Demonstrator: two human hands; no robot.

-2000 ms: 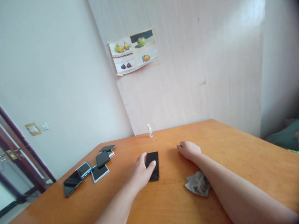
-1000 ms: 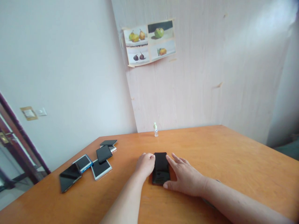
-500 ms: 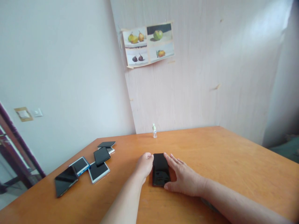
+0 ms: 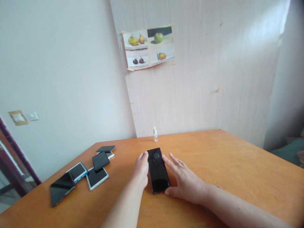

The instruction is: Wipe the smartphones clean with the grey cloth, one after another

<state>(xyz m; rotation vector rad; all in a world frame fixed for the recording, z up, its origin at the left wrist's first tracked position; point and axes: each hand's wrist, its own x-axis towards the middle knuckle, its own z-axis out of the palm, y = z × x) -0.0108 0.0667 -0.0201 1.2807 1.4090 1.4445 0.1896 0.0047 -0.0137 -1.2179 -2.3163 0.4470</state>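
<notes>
phone [image 4: 158,174] points lengthwise away, slightly left

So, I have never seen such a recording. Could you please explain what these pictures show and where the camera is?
No machine is here, only a person's bare left hand and right hand, seen by one camera worn on the head, looking forward and down. At a wooden table, the left hand holds a black phone by its left side. The right hand is spread, fingertips and thumb at the phone's right side. I cannot tell whether it is lifted. Further left lie several flat devices. A bottle stands near the far edge, and fruit pictures hang on the wall panel.
</notes>
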